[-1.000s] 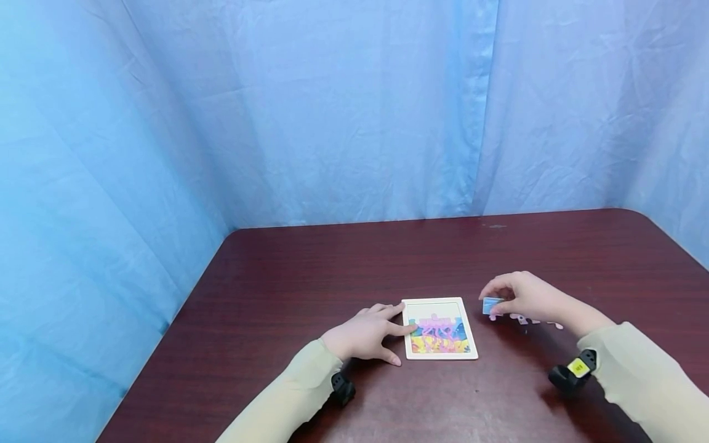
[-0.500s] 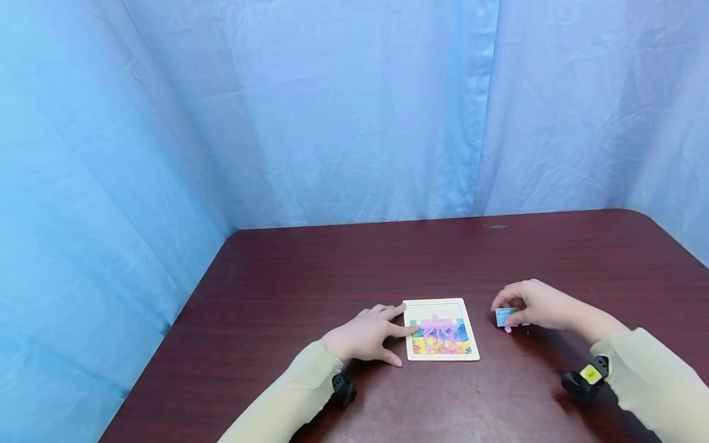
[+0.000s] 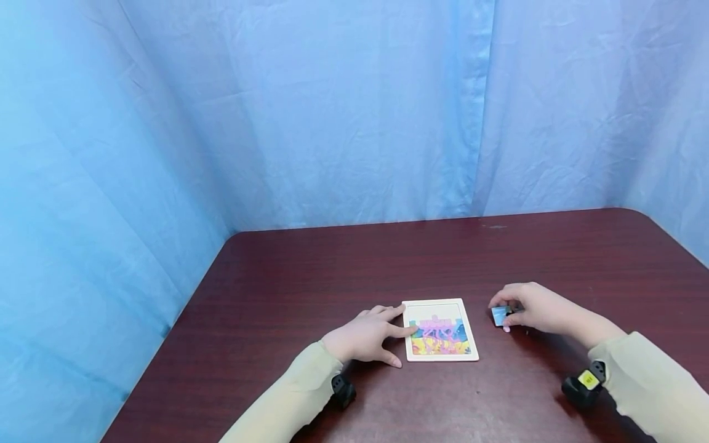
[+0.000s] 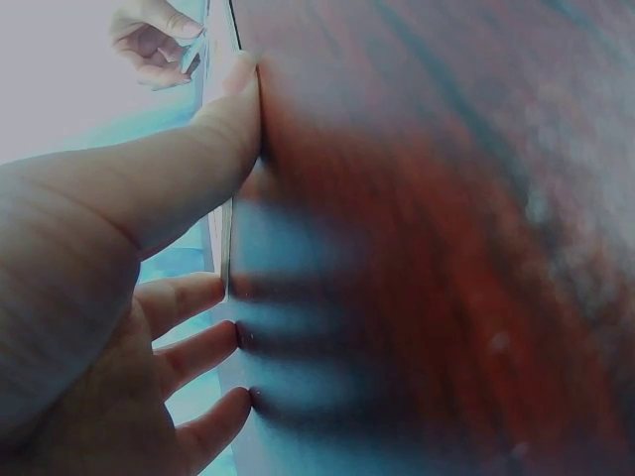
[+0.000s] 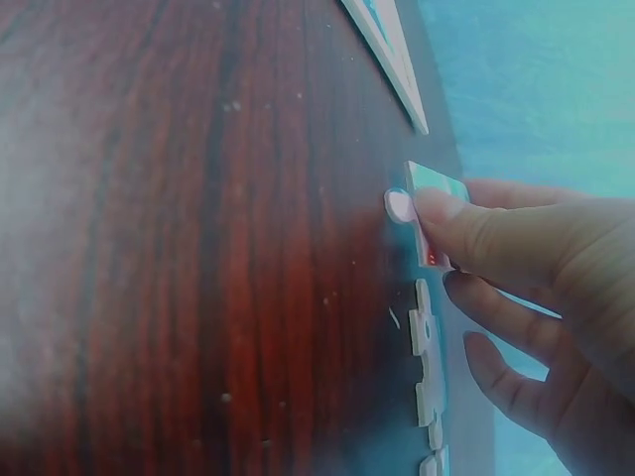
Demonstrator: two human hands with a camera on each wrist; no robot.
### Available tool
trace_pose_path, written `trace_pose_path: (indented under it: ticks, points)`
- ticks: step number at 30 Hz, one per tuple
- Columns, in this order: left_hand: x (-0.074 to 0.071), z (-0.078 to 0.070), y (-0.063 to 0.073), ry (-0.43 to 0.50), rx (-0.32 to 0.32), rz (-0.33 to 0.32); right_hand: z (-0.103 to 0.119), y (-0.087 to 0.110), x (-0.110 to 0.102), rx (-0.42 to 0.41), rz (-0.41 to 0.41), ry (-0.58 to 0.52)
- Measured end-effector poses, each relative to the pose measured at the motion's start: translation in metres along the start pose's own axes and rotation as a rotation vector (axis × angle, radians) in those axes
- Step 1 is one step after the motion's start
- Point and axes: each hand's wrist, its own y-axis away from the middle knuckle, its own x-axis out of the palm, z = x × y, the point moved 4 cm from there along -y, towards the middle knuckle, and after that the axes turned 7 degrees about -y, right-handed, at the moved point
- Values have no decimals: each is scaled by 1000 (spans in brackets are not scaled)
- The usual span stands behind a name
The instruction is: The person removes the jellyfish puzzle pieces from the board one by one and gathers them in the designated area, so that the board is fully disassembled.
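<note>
Table (image 3: 310,271), left hand (image 3: 364,335) splayed on frame edge (image 3: 409,346), right hand (image 3: 533,307) apart, pinching puzzle piece (image 3: 498,315)

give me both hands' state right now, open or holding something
Left hand: open, touching the puzzle frame.
Right hand: holding a puzzle piece.

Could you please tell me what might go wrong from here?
The right grip pinches a single puzzle piece, which might slip. Loose pieces lie close to that grip and could be knocked aside. The left grip touches the puzzle tray and might nudge it.
</note>
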Motion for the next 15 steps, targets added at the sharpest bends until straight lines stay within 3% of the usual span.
trace_pose_path:
  ticks: [15]
  points:
    - [-1,0,0,7,1,2,-1,0,1,-2,-26,10]
